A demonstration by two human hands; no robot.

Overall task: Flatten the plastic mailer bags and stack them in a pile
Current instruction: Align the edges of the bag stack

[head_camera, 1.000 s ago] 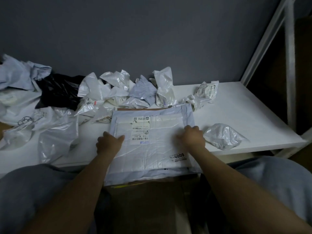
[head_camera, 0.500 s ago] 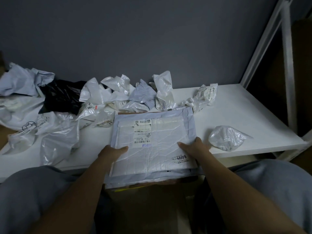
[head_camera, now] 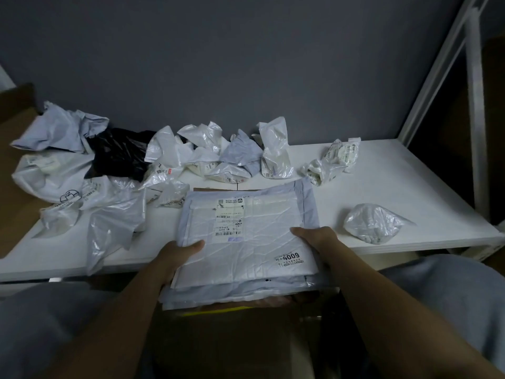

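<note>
A flat stack of pale mailer bags [head_camera: 246, 242] lies on the white table [head_camera: 382, 187], its near end overhanging the front edge. The top bag is white with shipping labels and the number 4009. My left hand [head_camera: 177, 255] grips the stack's left edge, thumb on top. At the right edge, my right hand [head_camera: 314, 236] grips it the same way, and fingertips show beneath the stack. Several crumpled white and grey bags [head_camera: 213, 154] lie heaped behind the stack. One crumpled clear bag [head_camera: 371, 222] sits alone to the right.
A black bag [head_camera: 117, 154] and more crumpled bags [head_camera: 114, 228] cover the table's left side. Two small crumpled bags [head_camera: 333, 162] lie at the back right. A brown cardboard box [head_camera: 218, 337] stands below the stack. A white shelf frame [head_camera: 475, 105] rises on the right.
Both hands slid back from the top of the stack to its near side edges and now grip it. The stack has come a little toward me, over the table edge.
</note>
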